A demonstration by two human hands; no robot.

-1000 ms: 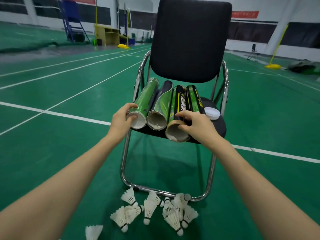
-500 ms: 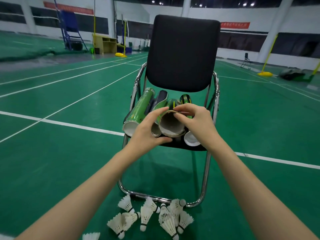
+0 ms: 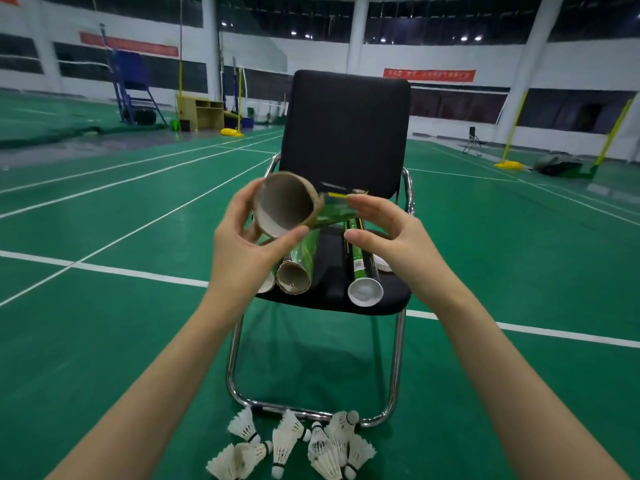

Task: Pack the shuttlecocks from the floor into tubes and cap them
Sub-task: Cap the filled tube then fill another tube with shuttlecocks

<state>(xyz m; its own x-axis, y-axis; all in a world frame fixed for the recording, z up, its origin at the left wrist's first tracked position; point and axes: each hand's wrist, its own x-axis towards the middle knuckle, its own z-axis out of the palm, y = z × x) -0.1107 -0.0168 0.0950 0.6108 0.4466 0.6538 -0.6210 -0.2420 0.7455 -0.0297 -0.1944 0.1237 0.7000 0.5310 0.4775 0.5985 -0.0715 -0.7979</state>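
With an open shuttlecock tube (image 3: 287, 209) gripped in the left hand (image 3: 242, 251) and the right hand (image 3: 391, 237) seemingly spread beside it, loading the shuttlecocks (image 3: 298, 445) below comes next.

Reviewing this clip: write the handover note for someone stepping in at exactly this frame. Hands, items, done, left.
Left hand grips the open-ended tube, lifted above the chair seat, mouth toward the camera.
Right hand is open beside the tube's body; contact unclear.
Other tubes and a capped tube lie on the seat, with a white cap partly hidden.
Shuttlecocks all lie on the floor by the chair.
Done: tube picked. Left: fill tubes, cap them.
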